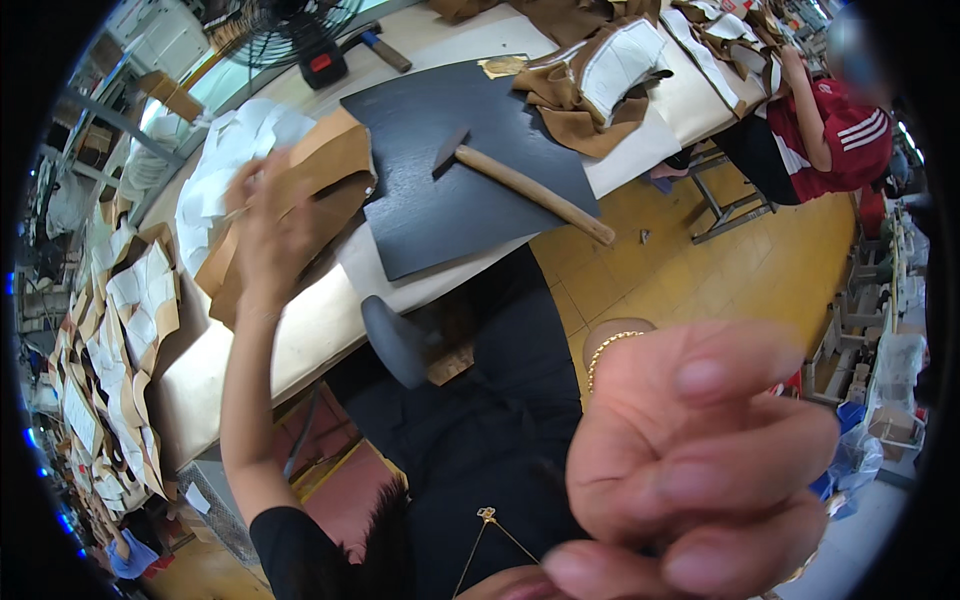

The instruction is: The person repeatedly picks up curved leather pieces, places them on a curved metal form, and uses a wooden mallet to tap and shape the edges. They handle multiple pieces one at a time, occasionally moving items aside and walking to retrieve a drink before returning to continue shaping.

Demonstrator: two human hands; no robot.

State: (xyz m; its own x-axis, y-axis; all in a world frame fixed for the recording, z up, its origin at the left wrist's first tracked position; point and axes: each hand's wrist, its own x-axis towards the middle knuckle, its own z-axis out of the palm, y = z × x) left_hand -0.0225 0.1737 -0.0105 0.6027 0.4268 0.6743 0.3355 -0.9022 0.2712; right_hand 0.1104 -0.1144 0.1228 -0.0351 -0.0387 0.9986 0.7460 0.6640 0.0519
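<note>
My left hand (pixel 268 235), smeared by motion, is over brown leather pieces (pixel 335 150) at the left of the table; whether its fingers grip one is unclear. My right hand (pixel 690 450) is raised very close to the camera, at the lower right. Its palm side shows, the fingers are loosely curled in, and nothing is visible in them. A gold bracelet (pixel 606 352) circles that wrist. Between the hands and the far side of the table lies a dark board (pixel 410 190), with a wooden-handled hammer (pixel 535 192) resting on it, apart from both hands.
White sheets (pixel 235 145) lie beside the leather. Brown pieces with white backing (pixel 605 80) sit past the board. A fan (pixel 285 30) and another hammer (pixel 385 48) are at the back. More cut pieces (pixel 120 330) hang at left. A co-worker in red (pixel 835 130) works at far right.
</note>
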